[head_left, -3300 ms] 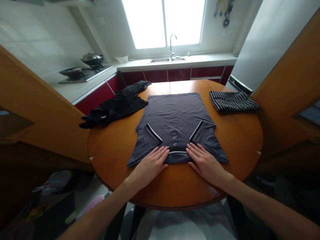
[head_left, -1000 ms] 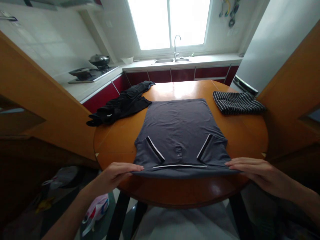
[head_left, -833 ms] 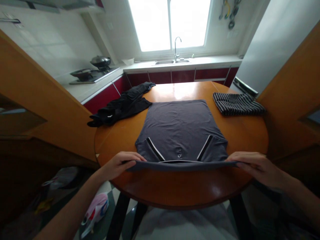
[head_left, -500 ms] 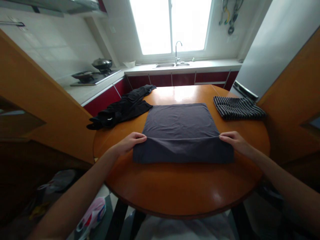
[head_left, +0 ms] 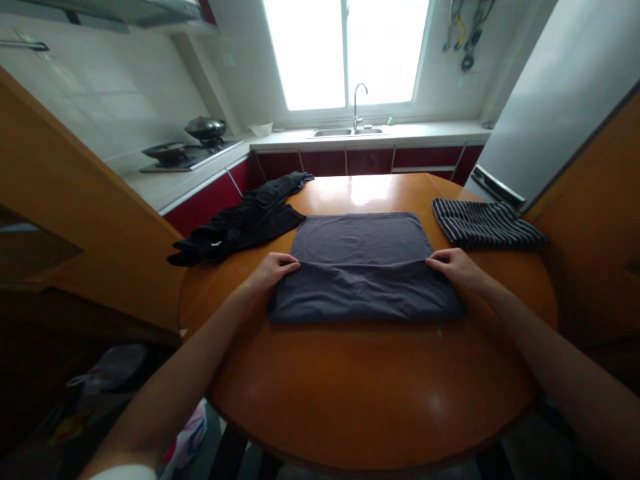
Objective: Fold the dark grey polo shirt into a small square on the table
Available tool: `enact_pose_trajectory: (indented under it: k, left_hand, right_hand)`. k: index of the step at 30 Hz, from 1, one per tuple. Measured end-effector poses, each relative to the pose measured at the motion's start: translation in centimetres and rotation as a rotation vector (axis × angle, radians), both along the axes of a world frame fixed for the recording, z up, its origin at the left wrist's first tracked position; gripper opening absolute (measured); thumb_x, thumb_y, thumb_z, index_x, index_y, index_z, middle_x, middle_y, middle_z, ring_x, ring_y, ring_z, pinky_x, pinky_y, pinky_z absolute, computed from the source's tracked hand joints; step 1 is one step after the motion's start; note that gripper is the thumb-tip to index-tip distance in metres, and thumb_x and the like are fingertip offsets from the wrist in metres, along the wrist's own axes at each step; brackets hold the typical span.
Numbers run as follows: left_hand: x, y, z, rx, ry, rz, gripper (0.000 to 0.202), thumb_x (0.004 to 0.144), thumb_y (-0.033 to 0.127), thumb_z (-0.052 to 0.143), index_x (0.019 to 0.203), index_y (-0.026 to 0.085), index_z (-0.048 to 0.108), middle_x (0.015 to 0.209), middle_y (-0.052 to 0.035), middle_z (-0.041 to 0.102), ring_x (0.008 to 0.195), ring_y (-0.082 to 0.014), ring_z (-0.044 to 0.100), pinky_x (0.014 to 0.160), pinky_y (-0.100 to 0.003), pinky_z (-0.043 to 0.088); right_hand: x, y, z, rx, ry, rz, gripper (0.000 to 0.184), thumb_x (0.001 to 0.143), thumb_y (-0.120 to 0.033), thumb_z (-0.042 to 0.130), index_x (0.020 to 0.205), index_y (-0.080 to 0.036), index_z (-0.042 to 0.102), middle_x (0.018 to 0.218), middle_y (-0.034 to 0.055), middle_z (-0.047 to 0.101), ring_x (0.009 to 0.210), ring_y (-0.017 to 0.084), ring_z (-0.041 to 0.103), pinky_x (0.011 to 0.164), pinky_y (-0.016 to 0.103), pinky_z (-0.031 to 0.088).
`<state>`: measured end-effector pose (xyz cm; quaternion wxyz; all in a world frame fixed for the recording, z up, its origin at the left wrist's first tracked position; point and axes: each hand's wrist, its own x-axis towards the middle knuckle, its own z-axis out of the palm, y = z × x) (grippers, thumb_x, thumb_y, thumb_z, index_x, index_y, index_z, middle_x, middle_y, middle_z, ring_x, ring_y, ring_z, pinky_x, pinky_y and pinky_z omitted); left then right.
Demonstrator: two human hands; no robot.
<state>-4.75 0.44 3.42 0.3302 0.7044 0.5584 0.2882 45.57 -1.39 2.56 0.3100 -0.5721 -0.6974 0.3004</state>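
A dark grey shirt [head_left: 363, 267] lies on the round wooden table [head_left: 370, 387], its near part folded away from me over the rest. My left hand [head_left: 273, 270] pinches the left end of the folded edge. At the right end of that edge, my right hand [head_left: 457, 269] pinches the cloth the same way. The collar and sleeves are hidden under the fold.
A crumpled black garment [head_left: 240, 223] hangs over the table's far left edge. A folded black-and-white striped cloth [head_left: 485, 223] lies at the far right. Behind are red cabinets, a sink with tap [head_left: 357, 113] and a stove with pans [head_left: 193, 137]. Wooden panels flank both sides.
My hands went from the collar out to the shirt's near corners, lifted that edge and carried it away from me over the body. The collar and sleeves are now covered.
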Motion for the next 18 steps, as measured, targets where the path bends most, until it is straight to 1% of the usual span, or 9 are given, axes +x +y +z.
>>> enact_pose_trajectory:
  k: [4,7,10,14,18]
  left_hand:
    - [-0.1,1.2,-0.3,0.074,0.065,0.027,0.045,0.071,0.058,0.072,0.083,0.015,0.08,0.086,-0.0085,0.078,0.082,-0.0245,0.069,0.075,-0.031,0.05]
    - [0.1,2.0,-0.9,0.128,0.101,0.063,0.044,0.07,0.058,0.071,0.081,0.016,0.08,0.087,-0.0095,0.079,0.084,-0.0268,0.07,0.08,-0.034,0.05]
    - [0.1,2.3,-1.6,0.176,0.106,0.103,0.043,0.072,0.057,0.07,0.083,0.017,0.08,0.09,-0.0106,0.079,0.087,-0.0283,0.071,0.081,-0.035,0.051]
    - [-0.3,2.7,-2.1,0.194,0.095,0.14,0.043,0.075,0.055,0.068,0.088,0.016,0.08,0.092,-0.0108,0.079,0.088,-0.0282,0.072,0.08,-0.035,0.051]
    - [-0.2,3.5,-2.6,0.206,0.128,0.139,0.039,0.077,0.05,0.067,0.088,0.015,0.08,0.092,-0.0115,0.079,0.088,-0.0286,0.072,0.08,-0.035,0.051]
  right_hand:
    - [0.4,1.6,-1.0,0.02,-0.032,-0.032,0.042,0.078,-0.056,0.064,0.076,-0.016,0.077,0.077,0.0072,0.075,0.074,0.024,0.067,0.068,0.032,0.048]
    - [0.3,2.9,-1.8,0.041,-0.108,-0.086,0.036,0.077,-0.05,0.065,0.072,-0.017,0.076,0.076,0.0081,0.076,0.075,0.025,0.068,0.069,0.032,0.049]
    - [0.3,3.5,-2.4,0.066,-0.146,-0.118,0.03,0.078,-0.044,0.065,0.073,-0.017,0.077,0.078,0.0089,0.077,0.076,0.025,0.07,0.07,0.032,0.05]
    - [0.5,4.0,-2.1,0.098,-0.135,-0.122,0.031,0.081,-0.043,0.063,0.078,-0.016,0.078,0.081,0.0092,0.078,0.077,0.025,0.071,0.069,0.031,0.05]
    - [0.3,4.6,-1.6,0.077,-0.173,-0.111,0.027,0.082,-0.038,0.064,0.078,-0.015,0.078,0.079,0.0094,0.078,0.077,0.025,0.071,0.069,0.03,0.049]
